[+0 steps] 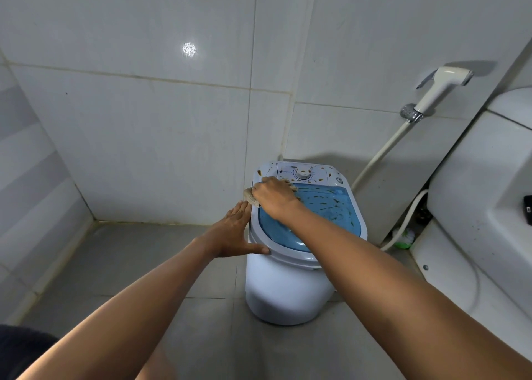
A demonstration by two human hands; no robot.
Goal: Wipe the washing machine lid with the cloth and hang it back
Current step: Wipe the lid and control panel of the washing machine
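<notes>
A small white washing machine (288, 287) stands on the floor in the corner. Its blue see-through lid (331, 210) is streaked with brown dirt, and so is the white control panel with a dial (302, 174) behind it. My right hand (273, 195) presses a tan cloth (250, 197) onto the lid's far left corner; most of the cloth is hidden under the hand. My left hand (234, 233) lies flat against the machine's left rim, fingers apart and thumb on the front edge, holding nothing.
Tiled walls meet in a corner behind the machine. A white spray nozzle (440, 87) with a hose (383, 152) hangs on the right wall. A white toilet (475, 207) fills the right side, with a green brush (404, 240) at its foot. Grey floor tiles lie left.
</notes>
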